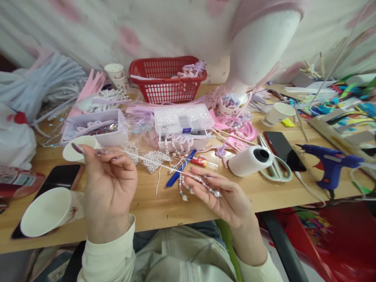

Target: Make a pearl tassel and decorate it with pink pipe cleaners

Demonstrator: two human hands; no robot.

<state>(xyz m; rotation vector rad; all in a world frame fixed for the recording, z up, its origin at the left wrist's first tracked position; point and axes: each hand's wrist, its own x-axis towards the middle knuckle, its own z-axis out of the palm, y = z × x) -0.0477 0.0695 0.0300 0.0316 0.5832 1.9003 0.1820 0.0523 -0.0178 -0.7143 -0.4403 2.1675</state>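
A thin white thread (155, 161) is stretched between my two hands above the desk. My left hand (110, 186) has its fingers curled and closed on one end of it. At the other end, my right hand (225, 196) holds a bead string (205, 185) of pearl and coloured beads, lying along its fingers with a larger pearl at the tip. Another beaded strand (181, 188) dangles beside those fingertips. Behind the thread lie loose pearls (153, 161), a blue pen (179, 172) and a red-and-yellow lighter (202, 162).
A clear-lidded bead box (183, 119), a red basket (169, 92) and a white tray (117, 129) stand behind. Right of me are a thread spool (245, 162), scissors (277, 170), a phone (284, 150) and a blue glue gun (329, 160). A paper cup (47, 211) lies left.
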